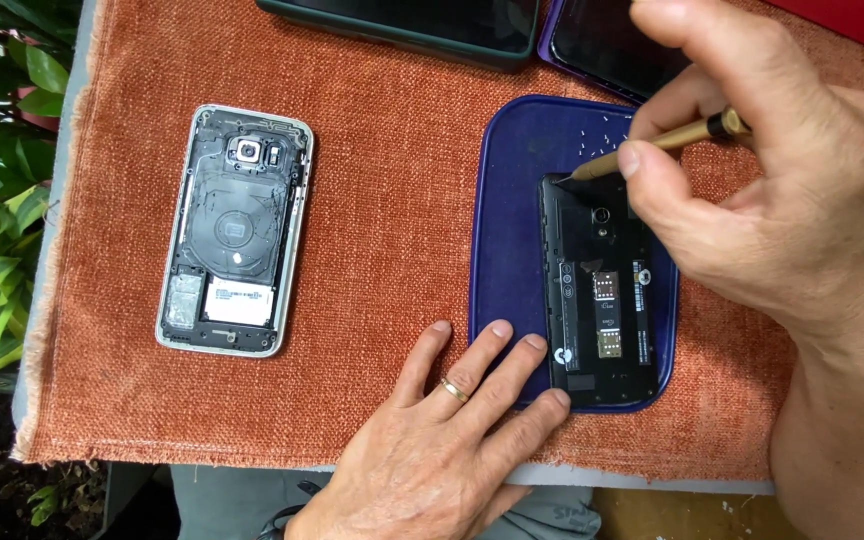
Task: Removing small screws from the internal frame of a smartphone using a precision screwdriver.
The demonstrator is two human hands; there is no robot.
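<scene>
Partly hidden: my right hand (pixel 752 200) covers the phone's (pixel 597 290) top corner, fingers pinching a screwdriver (pixel 652 145); left hand (pixel 452 430) flat, fingers spread, empty, steadying the tray (pixel 507 220).

Screwdriver (pixel 664 141) tip on opened phone (pixel 600 290)

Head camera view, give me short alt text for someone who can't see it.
A right hand holds a gold screwdriver to the top corner of an opened black phone lying on a blue tray, while the left hand steadies the phone's lower edge. Another opened phone with a silver frame lies to the left on an orange cloth.
</scene>
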